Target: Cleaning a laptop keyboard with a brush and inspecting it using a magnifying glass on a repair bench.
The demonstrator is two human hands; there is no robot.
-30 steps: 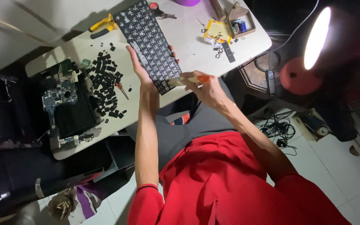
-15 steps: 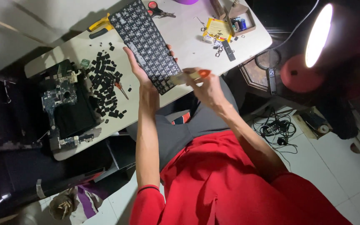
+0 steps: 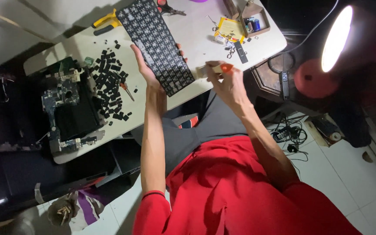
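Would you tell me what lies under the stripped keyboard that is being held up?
The left hand supports the keyboard from beneath, fingers wrapping its edges. Below it shows the white table. Whatever sits directly behind the panel is hidden. Loose black keycaps lie beside it, not under it.

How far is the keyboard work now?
Done: the keycaps lie loose in a pile on the table. In hand: the left hand holds the bare keyboard, and the right hand holds a brush beside it. Left: the keyboard has no keycaps yet.
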